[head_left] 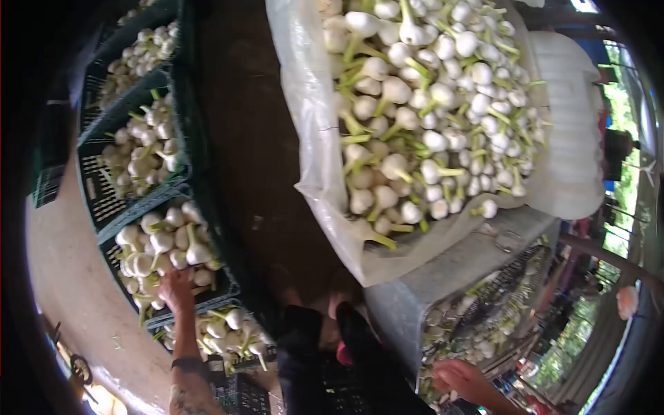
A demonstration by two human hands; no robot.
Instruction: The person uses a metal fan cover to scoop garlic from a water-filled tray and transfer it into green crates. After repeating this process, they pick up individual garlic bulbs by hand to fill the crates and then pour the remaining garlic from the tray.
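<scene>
My left hand point(178, 289) reaches down into a dark green plastic crate point(225, 273) of white garlic bulbs with short green stems. Its fingers curl over a garlic bulb point(164, 265) at the near side of the pile, and their tips are partly hidden. Lower right, my right hand point(462, 379) hovers by a grey metal bin point(394, 311) that holds garlic stalks and trimmings point(477, 318). That hand is blurred, its fingers bent, and I cannot make out anything in it.
More garlic-filled crates point(190, 131) stand in a row on the left. A large heap of garlic bulbs point(429, 117) lies on a clear plastic sheet point(311, 138) to the right, with a white plastic container point(564, 124) beyond it. My legs point(301, 353) stand between the crates and the bin.
</scene>
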